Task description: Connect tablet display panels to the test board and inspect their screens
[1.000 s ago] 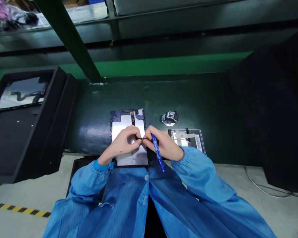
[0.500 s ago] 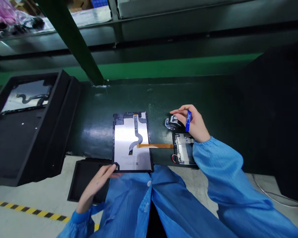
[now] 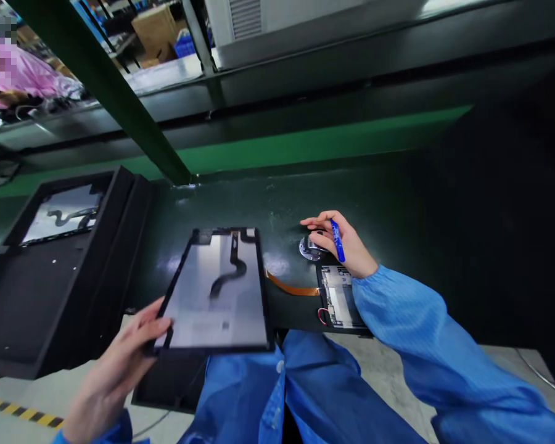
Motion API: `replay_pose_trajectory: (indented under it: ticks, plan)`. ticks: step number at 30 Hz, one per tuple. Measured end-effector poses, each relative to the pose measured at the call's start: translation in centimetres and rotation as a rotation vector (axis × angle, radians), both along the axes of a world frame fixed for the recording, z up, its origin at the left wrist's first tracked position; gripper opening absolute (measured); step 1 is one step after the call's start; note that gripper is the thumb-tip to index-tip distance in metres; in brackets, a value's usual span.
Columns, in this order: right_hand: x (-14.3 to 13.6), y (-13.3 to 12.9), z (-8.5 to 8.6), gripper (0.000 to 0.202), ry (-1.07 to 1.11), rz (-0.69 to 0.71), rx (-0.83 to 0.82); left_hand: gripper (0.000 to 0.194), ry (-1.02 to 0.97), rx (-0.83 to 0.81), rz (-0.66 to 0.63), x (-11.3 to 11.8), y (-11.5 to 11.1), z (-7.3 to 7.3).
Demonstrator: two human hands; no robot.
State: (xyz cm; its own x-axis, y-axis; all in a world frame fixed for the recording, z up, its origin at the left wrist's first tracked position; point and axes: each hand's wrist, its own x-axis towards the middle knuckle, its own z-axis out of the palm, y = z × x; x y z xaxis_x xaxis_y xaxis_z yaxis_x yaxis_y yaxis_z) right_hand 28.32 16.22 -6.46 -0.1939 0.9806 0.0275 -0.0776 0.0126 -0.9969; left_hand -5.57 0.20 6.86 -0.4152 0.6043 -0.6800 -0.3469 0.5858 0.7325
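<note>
My left hand (image 3: 120,364) grips a display panel (image 3: 222,296) by its lower left corner, thumb on top. The panel is tilted and raised off the bench, its silvery back up, with a dark curved flat cable on it. A blue marker pen (image 3: 337,240) sits in my right hand (image 3: 351,246), whose fingertips rest at a shiny round metal piece (image 3: 309,248); its kind I cannot make out. Just below that hand lies an opened device with exposed circuitry (image 3: 337,296), partly covered by my sleeve. An orange ribbon cable (image 3: 291,288) runs from it towards the panel.
On the left stands a black foam box (image 3: 115,246) with another display panel (image 3: 65,213) in it. A green post (image 3: 120,105) rises from the bench's back. A black tray (image 3: 166,385) is below the bench edge. Across the bench, a person in pink (image 3: 23,71) is partly visible.
My left hand has lifted the display panel off the bench and leftwards, apart from the orange ribbon cable's end. My right hand stays at the metal piece with the marker pen.
</note>
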Motion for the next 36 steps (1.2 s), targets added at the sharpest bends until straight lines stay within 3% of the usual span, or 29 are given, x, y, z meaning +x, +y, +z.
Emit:
replay_pose_trajectory:
  ticks: [3, 5, 8, 10, 11, 12, 14, 16, 19, 22, 26, 28, 30, 32, 33, 36]
  plan:
    - [0.0, -0.2, 0.1, 0.044, 0.017, -0.037, 0.003, 0.014, -0.04, 0.181, -0.091, 3.4, 7.2, 2.2]
    - [0.0, -0.3, 0.0, 0.045, 0.02, -0.049, 0.01, 0.015, -0.082, 0.309, -0.112, 6.3, 13.4, 2.5]
    - [0.0, 0.0, -0.5, 0.047, 0.014, -0.059, 0.035, 0.023, -0.189, 0.452, -0.073, 10.4, 22.5, 1.4]
    - [0.0, 0.3, -0.8, 0.048, 0.008, -0.072, 0.057, 0.016, -0.174, 0.474, -0.038, 12.9, 27.4, 0.0]
    - [0.0, 0.5, -1.0, 0.048, 0.005, -0.082, 0.067, 0.006, -0.17, 0.475, -0.032, 13.9, 29.3, -0.8]
    - [0.0, 0.7, -1.0, 0.048, 0.001, -0.093, 0.077, 0.009, -0.169, 0.473, -0.035, 14.9, 30.8, -1.5]
    - [0.1, 1.0, -1.1, 0.046, -0.01, -0.118, 0.094, 0.029, -0.183, 0.459, -0.075, 16.4, 33.1, -2.7]
    - [0.2, 1.1, -1.0, 0.045, -0.024, -0.145, 0.112, 0.037, -0.211, 0.428, -0.147, 17.3, 34.2, -3.5]
    - [0.5, 1.0, -0.7, 0.045, -0.054, -0.196, 0.142, 0.036, -0.24, 0.348, -0.268, 16.9, 33.6, -3.6]
    - [1.0, 0.1, -0.1, 0.044, -0.083, -0.274, 0.185, 0.023, -0.241, 0.28, -0.363, 14.0, 30.2, -2.3]
    - [1.7, -1.8, 0.7, 0.032, -0.119, -0.367, 0.28, 0.021, -0.213, 0.238, -0.472, 6.4, 22.3, 1.7]
    - [1.7, -2.7, 1.2, 0.022, -0.26, -0.35, 0.439, 0.026, -0.021, 0.359, -0.578, 1.6, 18.2, 3.9]
    - [1.1, -3.6, 1.7, 0.01, -0.409, -0.208, 0.668, 0.032, 0.254, 0.438, -0.48, -3.8, 14.5, 5.5]
    - [0.0, -4.4, 2.3, 0.002, -0.492, 0.033, 0.866, 0.036, 0.538, 0.378, -0.236, -9.2, 11.7, 6.1]
    - [-0.6, -4.7, 2.6, 0.003, -0.511, 0.158, 0.928, 0.037, 0.639, 0.304, -0.078, -11.7, 10.7, 6.0]
    - [-2.2, -5.2, 3.0, 0.01, -0.56, 0.399, 0.971, 0.03, 0.678, 0.205, 0.143, -17.6, 9.3, 4.7]
